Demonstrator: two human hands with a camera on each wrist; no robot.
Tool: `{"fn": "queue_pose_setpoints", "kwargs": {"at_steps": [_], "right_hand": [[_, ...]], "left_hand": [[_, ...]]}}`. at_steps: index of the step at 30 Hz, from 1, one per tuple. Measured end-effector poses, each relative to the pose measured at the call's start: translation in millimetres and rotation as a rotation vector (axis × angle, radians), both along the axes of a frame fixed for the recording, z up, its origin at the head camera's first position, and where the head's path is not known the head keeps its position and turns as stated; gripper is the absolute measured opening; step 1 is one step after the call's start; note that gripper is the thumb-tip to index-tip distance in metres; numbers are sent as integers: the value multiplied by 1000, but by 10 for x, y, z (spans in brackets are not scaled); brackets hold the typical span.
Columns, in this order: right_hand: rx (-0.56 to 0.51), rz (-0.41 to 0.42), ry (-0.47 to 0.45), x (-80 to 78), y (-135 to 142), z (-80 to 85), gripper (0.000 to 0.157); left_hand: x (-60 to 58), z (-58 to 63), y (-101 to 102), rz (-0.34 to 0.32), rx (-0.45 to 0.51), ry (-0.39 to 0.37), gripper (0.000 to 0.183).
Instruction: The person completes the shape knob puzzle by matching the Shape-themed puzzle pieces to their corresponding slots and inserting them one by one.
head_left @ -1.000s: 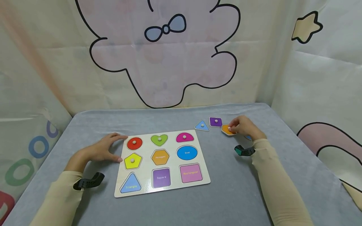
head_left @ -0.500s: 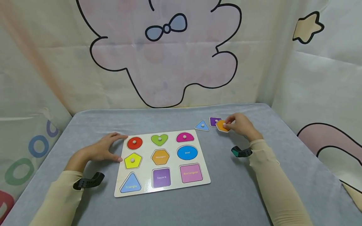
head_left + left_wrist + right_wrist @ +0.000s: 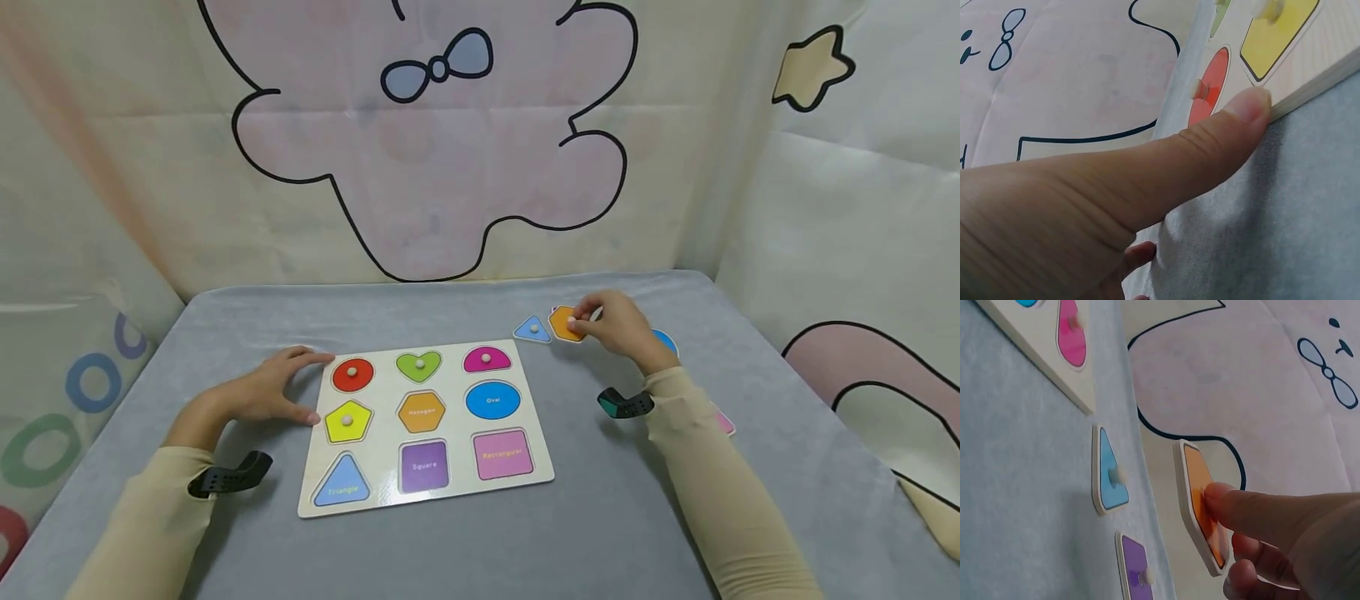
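Note:
My right hand (image 3: 618, 329) pinches an orange hexagon puzzle piece (image 3: 566, 323) by its knob and holds it above the table, over the purple square piece (image 3: 1137, 565). A blue triangle piece (image 3: 532, 329) lies just left of it. On the table sits the wooden shape puzzle board (image 3: 375, 500); a red oval-like piece (image 3: 352, 375), a green heart (image 3: 418, 367), a magenta half-circle (image 3: 487, 359) and a yellow pentagon (image 3: 348, 421) stand in it with knobs. My left hand (image 3: 258, 392) rests at the board's left edge, thumb (image 3: 1241, 119) touching the rim, fingers relaxed.
A blue piece (image 3: 665, 342) and a pink piece (image 3: 725, 422) lie partly hidden behind my right arm. The grey cloth-covered table (image 3: 450, 558) runs back to a printed curtain (image 3: 420, 167). Dark bands circle both wrists.
My right hand has lifted the orange hexagon from the table and carried it leftward, now covering most of the purple square. My left hand stays at the board.

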State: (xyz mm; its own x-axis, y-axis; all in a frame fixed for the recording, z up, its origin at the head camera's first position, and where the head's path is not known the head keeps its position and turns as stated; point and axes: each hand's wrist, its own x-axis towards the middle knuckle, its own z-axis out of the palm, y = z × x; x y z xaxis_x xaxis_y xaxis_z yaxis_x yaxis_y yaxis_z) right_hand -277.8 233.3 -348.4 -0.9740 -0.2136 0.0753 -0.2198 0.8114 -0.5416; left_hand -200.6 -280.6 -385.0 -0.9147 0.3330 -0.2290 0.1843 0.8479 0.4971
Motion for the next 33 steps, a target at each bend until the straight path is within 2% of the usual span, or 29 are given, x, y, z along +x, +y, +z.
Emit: {"fn": "queue_pose_setpoints", "kwargs": {"at_steps": [5,11,20,25,33], "right_hand": [[-15,22,32,29,-117,20,17],[-7,46,32,36,-317,-5,18],[36,134,87,73,-603,-60,14],[31,190,70,139,-765,-69,14],[44,224,42,209,-1065,-9,16]], "left_hand": [[-24,4,6,0,-1,0,100],[0,23,-6,-1,-1,-4,99],[1,17,9,-5,1,-2,99],[5,22,25,-6,-5,1,99],[3,21,15,3,-3,-14,99]]}}
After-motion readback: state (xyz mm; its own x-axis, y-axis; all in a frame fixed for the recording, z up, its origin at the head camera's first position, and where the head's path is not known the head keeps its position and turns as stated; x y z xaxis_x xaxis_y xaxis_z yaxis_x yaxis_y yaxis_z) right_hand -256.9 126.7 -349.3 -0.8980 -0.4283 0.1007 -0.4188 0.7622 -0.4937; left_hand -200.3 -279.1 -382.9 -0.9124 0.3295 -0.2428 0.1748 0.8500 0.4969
